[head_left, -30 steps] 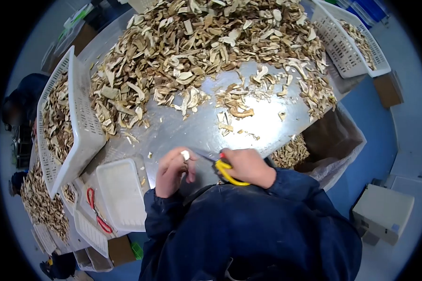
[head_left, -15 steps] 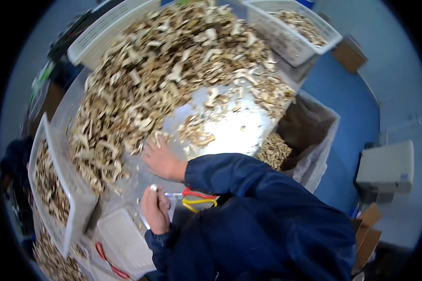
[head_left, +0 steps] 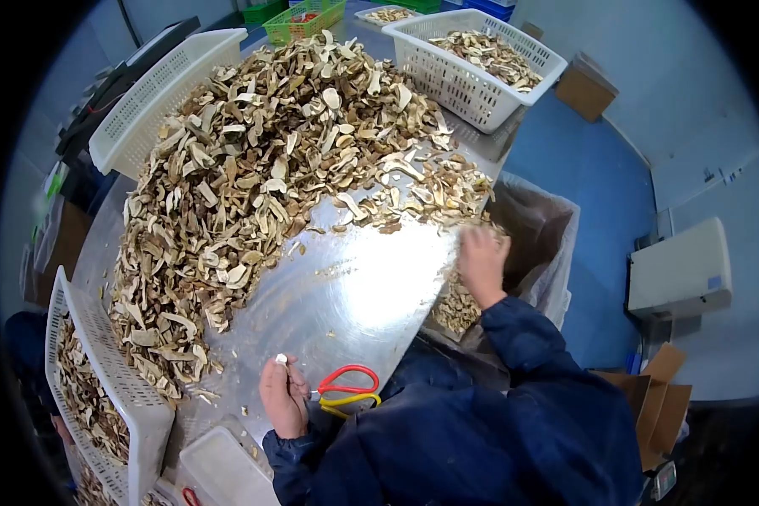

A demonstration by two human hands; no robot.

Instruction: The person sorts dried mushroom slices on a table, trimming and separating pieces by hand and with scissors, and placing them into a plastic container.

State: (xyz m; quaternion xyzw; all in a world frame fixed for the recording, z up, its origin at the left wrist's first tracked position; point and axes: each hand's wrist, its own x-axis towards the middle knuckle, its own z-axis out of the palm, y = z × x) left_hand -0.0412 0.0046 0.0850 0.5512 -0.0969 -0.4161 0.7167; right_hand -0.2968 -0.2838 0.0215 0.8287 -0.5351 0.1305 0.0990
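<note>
My left hand (head_left: 283, 398) is closed near the table's front edge, pinching a small whitish mushroom piece (head_left: 281, 359) at the fingertips. Just right of it lie scissors (head_left: 351, 390) with one red and one yellow handle; their blades are mostly hidden by the hand and sleeve. My right hand (head_left: 483, 263) is at the table's right edge, above a lined bin (head_left: 551, 253) with mushroom slices inside. Slightly blurred, it has its thumb apart from the bent fingers, and I see nothing held. A big heap of dried mushroom slices (head_left: 253, 160) covers the far and left table.
White baskets stand around the heap: one at back right (head_left: 481, 105), one at back left (head_left: 156, 101), and a tilted one (head_left: 114, 371) at front left. A shallow white tray (head_left: 223, 472) sits near me. Cardboard boxes (head_left: 586, 87) stand on the floor.
My right hand has swept from the middle of the table to the right edge over the bin. The loose slices there have gone from the metal surface. My left hand stays in nearly the same place.
</note>
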